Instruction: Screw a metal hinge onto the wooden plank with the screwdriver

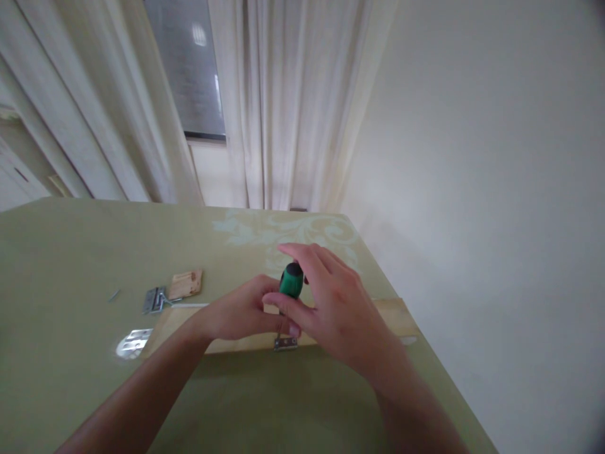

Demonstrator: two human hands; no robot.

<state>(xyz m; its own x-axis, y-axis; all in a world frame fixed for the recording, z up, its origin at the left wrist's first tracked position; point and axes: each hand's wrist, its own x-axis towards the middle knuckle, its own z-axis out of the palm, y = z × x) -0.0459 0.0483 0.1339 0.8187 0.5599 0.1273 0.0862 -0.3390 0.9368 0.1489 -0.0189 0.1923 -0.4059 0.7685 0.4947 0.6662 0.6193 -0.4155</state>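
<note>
Forearms (155,384) ran off the bottom edge. Right hand (338,306) had its fingers loosely curled round the green-black screwdriver (291,284), over a hinge (285,344) at the near edge of the wooden board (397,315). Left hand (239,310) sat by the shaft, partly hidden; couldn't tell its grip. Tip hard to make out.

Home-like room with long curtains (307,94)

On the desk (85,252) lay a board (394,315) with a hinge (285,343) on its near edge, a block (186,284) behind its left end, and, beyond the desk, curtains (307,126).
</note>
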